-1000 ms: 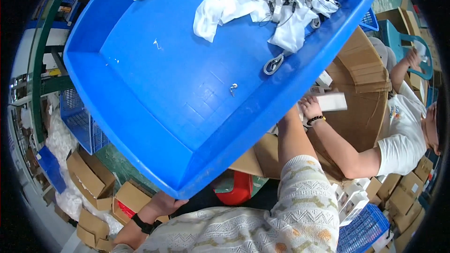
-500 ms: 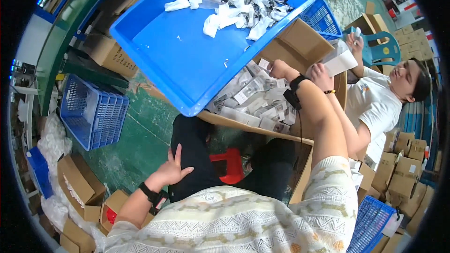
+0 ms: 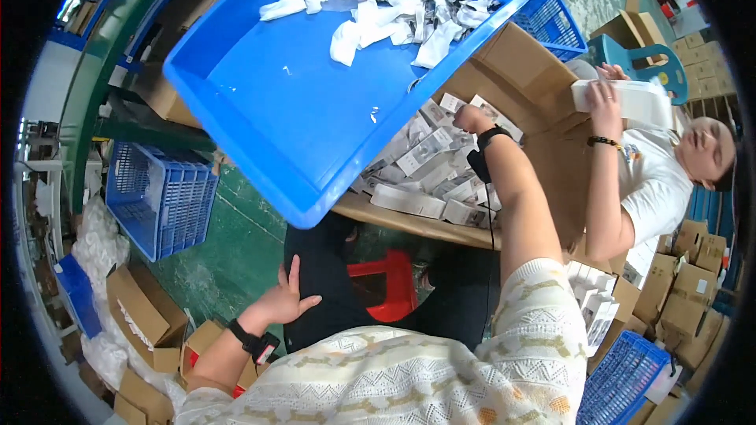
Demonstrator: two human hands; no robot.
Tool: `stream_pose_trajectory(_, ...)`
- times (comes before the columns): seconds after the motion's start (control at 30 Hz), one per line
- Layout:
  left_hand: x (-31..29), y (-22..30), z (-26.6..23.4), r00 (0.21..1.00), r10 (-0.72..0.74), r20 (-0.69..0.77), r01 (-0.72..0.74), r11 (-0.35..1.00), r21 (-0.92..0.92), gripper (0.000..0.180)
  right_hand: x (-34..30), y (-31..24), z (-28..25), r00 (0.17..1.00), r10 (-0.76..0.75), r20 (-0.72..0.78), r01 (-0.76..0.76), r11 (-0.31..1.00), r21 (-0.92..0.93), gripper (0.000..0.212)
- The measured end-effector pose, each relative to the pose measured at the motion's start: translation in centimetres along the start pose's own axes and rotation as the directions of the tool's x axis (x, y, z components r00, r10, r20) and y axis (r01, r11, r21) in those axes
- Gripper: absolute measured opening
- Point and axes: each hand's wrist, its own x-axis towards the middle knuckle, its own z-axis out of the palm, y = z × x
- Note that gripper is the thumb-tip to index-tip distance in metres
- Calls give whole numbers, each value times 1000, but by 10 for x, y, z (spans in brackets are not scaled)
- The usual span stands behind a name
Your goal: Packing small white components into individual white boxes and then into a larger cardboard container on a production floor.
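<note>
My left hand [image 3: 283, 301] hovers by my left thigh, its fingers spread and nothing in it. My right hand [image 3: 471, 119] reaches into a large cardboard box [image 3: 543, 181], its fingers curled in over the packed goods. What those fingers hold, if anything, is hidden. Under and around that hand lie many small white boxes [image 3: 425, 151] with printed faces, heaped loosely at odd angles. A big blue plastic tray [image 3: 276, 102] rests across the box's left part, with crumpled white wrapped pieces [image 3: 386, 20] piled at its far end.
At right, a co-worker [image 3: 661, 189] holds a white box [image 3: 630, 101]. A red stool [image 3: 391, 287] shows between my legs. Blue crates stand at left [image 3: 177, 197] and lower right [image 3: 622, 378]. Cartons [image 3: 683, 295] are stacked at right. A cable hangs from my right wrist.
The co-worker's hands and white box have drawn back right, away from my right arm. My right hand stays among the small boxes; more white boxes show beside it. My left hand remains spread.
</note>
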Motion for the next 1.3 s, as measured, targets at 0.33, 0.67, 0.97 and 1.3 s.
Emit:
stream_pose_trajectory(0.33, 1, 19, -48, 989, -35, 144, 51, 993, -106, 105, 172, 66, 212, 984, 167, 58, -174, 969, 173, 37)
stream_pose_trajectory(0.67, 1, 10, -30, 996, -52, 77, 54, 998, -31, 106, 96, -2, 161, 996, -75, -48, 78, 995, 58, 26)
stream_pose_trajectory(0.97, -10, 10, 5, 993, 15, -113, -6, 997, 75, 101, -149, -56, -65, 891, -354, -284, 209, 876, -436, 16)
stream_pose_trajectory(1.3, -82, 60, -7, 528, 675, -515, -548, 734, 400, 78, -454, -127, -106, 403, -665, -628, 423, 744, -517, 7)
